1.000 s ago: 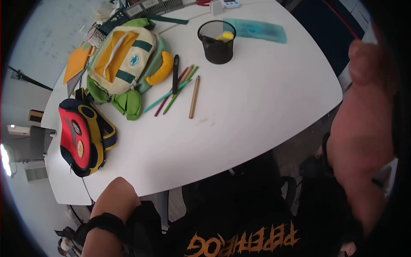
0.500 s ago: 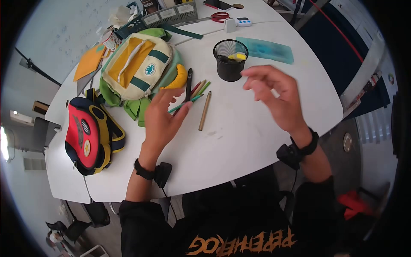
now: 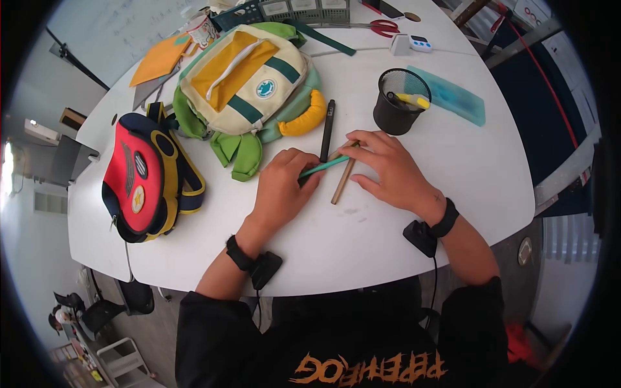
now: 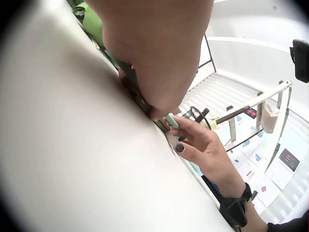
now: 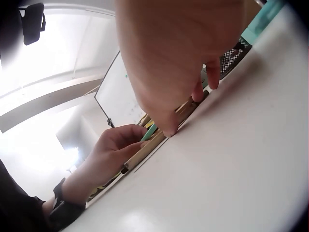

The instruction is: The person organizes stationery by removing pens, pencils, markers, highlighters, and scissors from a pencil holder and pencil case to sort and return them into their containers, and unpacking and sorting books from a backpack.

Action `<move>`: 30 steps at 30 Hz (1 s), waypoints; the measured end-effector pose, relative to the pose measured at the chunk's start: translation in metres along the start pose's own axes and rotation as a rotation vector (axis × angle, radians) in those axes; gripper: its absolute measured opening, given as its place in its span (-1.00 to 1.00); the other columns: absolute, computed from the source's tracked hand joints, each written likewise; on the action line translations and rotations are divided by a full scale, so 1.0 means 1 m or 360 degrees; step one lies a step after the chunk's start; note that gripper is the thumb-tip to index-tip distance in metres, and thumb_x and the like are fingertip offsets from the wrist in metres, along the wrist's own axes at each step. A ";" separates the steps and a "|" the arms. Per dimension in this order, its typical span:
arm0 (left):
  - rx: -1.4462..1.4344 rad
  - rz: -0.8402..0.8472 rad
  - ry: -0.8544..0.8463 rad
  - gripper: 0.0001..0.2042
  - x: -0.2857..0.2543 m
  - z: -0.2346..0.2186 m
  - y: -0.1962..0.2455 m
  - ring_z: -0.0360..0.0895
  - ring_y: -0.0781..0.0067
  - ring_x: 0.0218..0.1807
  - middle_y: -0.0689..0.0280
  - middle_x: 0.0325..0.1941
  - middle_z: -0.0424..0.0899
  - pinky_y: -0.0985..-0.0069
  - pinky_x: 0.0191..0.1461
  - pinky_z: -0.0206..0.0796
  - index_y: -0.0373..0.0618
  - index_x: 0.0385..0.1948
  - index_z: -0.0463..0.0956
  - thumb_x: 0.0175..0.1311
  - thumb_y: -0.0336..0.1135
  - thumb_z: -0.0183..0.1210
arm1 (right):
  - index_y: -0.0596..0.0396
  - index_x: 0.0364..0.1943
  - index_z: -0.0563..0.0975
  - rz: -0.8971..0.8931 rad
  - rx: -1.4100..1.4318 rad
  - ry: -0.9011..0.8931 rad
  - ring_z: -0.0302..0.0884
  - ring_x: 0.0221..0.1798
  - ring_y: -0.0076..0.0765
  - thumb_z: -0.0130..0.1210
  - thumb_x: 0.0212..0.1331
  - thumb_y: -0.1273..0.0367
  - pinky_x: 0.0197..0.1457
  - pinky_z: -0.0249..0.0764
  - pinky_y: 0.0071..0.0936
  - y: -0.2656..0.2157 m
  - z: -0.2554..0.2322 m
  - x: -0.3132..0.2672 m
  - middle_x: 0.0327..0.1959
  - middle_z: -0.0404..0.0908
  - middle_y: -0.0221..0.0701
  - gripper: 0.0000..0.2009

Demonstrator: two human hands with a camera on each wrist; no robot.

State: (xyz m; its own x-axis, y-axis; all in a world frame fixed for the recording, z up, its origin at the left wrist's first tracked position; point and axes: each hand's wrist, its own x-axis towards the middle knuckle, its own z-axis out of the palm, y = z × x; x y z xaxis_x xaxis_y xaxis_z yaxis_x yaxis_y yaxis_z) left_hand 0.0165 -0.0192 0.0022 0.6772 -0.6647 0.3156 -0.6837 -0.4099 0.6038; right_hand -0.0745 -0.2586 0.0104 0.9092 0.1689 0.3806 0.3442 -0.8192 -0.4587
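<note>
My left hand (image 3: 284, 184) is low over the table with thumb and fingers curled round a teal pencil (image 3: 323, 167). More colored pencils lie partly hidden beneath that hand. Facing it, my right hand (image 3: 391, 171) has bent, spread fingers, its fingertips at the far ends of the teal pencil and a brown pencil (image 3: 343, 184); its thumb stands apart from the index finger. Seen from the right wrist, the brown pencil (image 5: 145, 157) runs along the tabletop beneath the right hand (image 5: 178, 53). A black pen (image 3: 328, 129) lies just beyond the left fingers.
A black mesh pen cup (image 3: 394, 116) holding a yellow marker stands past the right hand, beside a translucent teal case (image 3: 453, 97). Left are a cream-and-green backpack (image 3: 249, 84) and a red car-shaped backpack (image 3: 142, 174). Red-handled scissors (image 3: 385, 27) and a gray basket (image 3: 304, 11) lie farther back.
Both hands have come in over the table and down to the pencils, closing toward each other. The left hand has taken hold of the teal pencil. The head view has shifted.
</note>
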 end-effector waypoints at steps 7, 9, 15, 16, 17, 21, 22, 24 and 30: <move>-0.0016 0.0113 0.0048 -0.83 -0.001 0.006 0.000 0.69 0.16 -0.19 0.16 -0.22 0.73 0.36 -0.14 0.57 -0.20 -0.20 0.74 0.18 -0.51 0.45 | -0.05 -0.05 0.77 0.0038 -0.0019 -0.0001 0.50 -0.01 -0.29 0.46 0.12 0.37 0.05 0.37 -0.29 0.012 -0.004 -0.011 -0.10 0.64 -0.50 -0.72; -0.0015 0.0096 0.0091 -0.83 0.000 0.005 0.001 0.68 0.15 -0.20 0.15 -0.22 0.73 0.37 -0.14 0.57 -0.21 -0.20 0.74 0.18 -0.51 0.46 | -0.05 -0.06 0.77 0.0068 -0.0031 -0.0017 0.51 -0.02 -0.29 0.46 0.12 0.36 0.05 0.38 -0.29 0.013 -0.005 -0.014 -0.12 0.63 -0.50 -0.72; -0.0047 0.0054 0.0103 -0.81 0.000 0.003 0.000 0.68 0.17 -0.15 0.16 -0.22 0.75 0.35 -0.06 0.54 -0.24 -0.19 0.75 0.18 -0.48 0.47 | -0.03 -0.16 0.73 0.0129 -0.0028 0.0027 0.51 -0.04 -0.29 0.47 0.12 0.35 0.04 0.38 -0.29 0.018 -0.006 -0.015 -0.15 0.63 -0.51 -0.79; -0.0058 0.0042 0.0098 -0.80 0.000 0.003 0.000 0.68 0.18 -0.14 0.16 -0.22 0.75 0.34 -0.04 0.54 -0.24 -0.18 0.75 0.17 -0.47 0.47 | -0.03 -0.19 0.71 0.0158 -0.0035 0.0025 0.51 -0.03 -0.29 0.47 0.12 0.35 0.05 0.38 -0.29 0.018 -0.008 -0.015 -0.14 0.64 -0.51 -0.81; -0.0060 0.0051 0.0094 -0.80 0.001 0.003 0.001 0.68 0.18 -0.14 0.16 -0.22 0.75 0.34 -0.04 0.54 -0.24 -0.18 0.75 0.17 -0.47 0.47 | -0.03 -0.19 0.71 0.0163 -0.0040 0.0032 0.51 -0.03 -0.29 0.47 0.12 0.35 0.05 0.38 -0.29 0.018 -0.008 -0.016 -0.14 0.64 -0.51 -0.81; 0.0004 0.0106 0.0069 -0.77 0.003 0.000 0.001 0.68 0.18 -0.11 0.17 -0.19 0.76 0.35 0.00 0.55 -0.23 -0.17 0.77 0.13 -0.45 0.50 | -0.02 -0.22 0.70 0.0170 0.0013 0.0044 0.54 -0.01 -0.29 0.45 0.14 0.36 0.07 0.39 -0.29 0.021 -0.009 -0.014 -0.10 0.66 -0.50 -0.83; 0.0013 0.0127 0.0072 -0.75 0.002 0.001 0.000 0.69 0.18 -0.10 0.18 -0.19 0.76 0.35 0.01 0.55 -0.22 -0.16 0.77 0.11 -0.45 0.52 | -0.02 -0.20 0.70 0.0171 0.0026 0.0041 0.54 -0.01 -0.29 0.45 0.14 0.36 0.08 0.39 -0.29 0.021 -0.008 -0.016 -0.08 0.67 -0.49 -0.82; 0.0009 0.0122 0.0080 -0.74 0.001 0.002 0.000 0.69 0.18 -0.10 0.18 -0.18 0.76 0.35 0.01 0.56 -0.21 -0.16 0.77 0.10 -0.45 0.52 | -0.02 -0.18 0.71 0.0158 0.0040 0.0068 0.55 -0.01 -0.28 0.45 0.14 0.36 0.09 0.39 -0.28 0.023 -0.003 -0.018 -0.09 0.66 -0.49 -0.81; -0.0004 0.0073 0.0034 -0.74 0.002 0.002 0.000 0.70 0.23 -0.11 0.18 -0.17 0.74 0.38 0.00 0.58 -0.22 -0.15 0.76 0.12 -0.48 0.52 | -0.02 -0.15 0.73 0.0131 0.0045 0.0099 0.55 -0.03 -0.26 0.43 0.16 0.37 0.10 0.41 -0.25 0.023 -0.004 -0.018 -0.13 0.64 -0.48 -0.81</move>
State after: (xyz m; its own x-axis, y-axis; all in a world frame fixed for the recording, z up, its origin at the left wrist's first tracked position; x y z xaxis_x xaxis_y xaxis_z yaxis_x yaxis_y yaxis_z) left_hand 0.0178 -0.0219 0.0015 0.6510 -0.6691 0.3585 -0.7133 -0.3777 0.5903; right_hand -0.0838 -0.2821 -0.0037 0.9187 0.0666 0.3893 0.2761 -0.8131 -0.5125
